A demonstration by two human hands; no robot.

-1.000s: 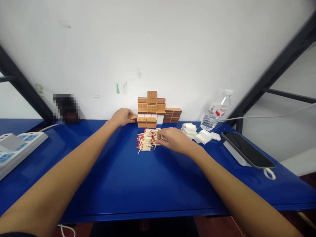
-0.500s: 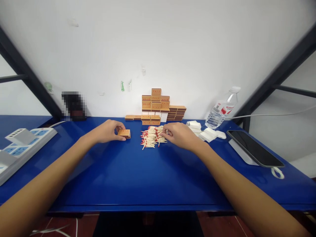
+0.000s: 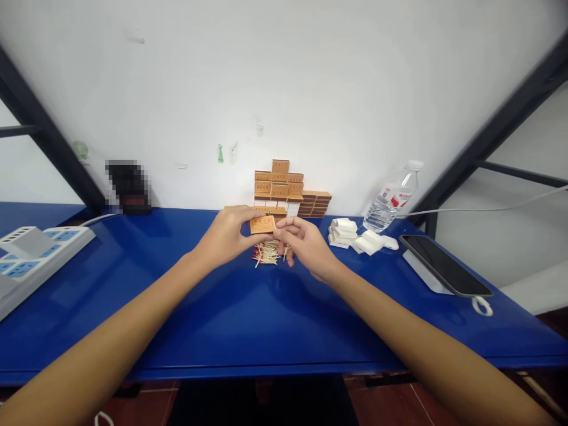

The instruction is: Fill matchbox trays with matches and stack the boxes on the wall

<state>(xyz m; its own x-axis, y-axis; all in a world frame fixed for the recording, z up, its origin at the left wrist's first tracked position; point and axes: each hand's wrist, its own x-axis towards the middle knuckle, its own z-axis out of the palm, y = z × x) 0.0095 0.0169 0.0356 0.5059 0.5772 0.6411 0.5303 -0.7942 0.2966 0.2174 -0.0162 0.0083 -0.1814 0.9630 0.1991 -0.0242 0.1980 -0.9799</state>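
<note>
A matchbox with an orange label is lifted above the blue table, its printed face toward me. My left hand grips it from the left, thumb below and fingers on top. At its right end, my right hand is closed, thumb and forefinger pinching that edge. Whether the inner tray has slid out is hard to see. Just beneath and behind the hands lies a pile of red-tipped matches, partly covered. Against the wall stands a stack of matchboxes, its lower left part hidden by my left hand.
White empty-looking trays lie in a heap to the right. Behind them a water bottle leans at the wall, and a phone rests on a white block. A power strip runs along the left side of the blue table.
My left hand has carried the matchbox right and up from the table. My right hand has left the match pile and closed on the box's right end. The view has shifted slightly.
</note>
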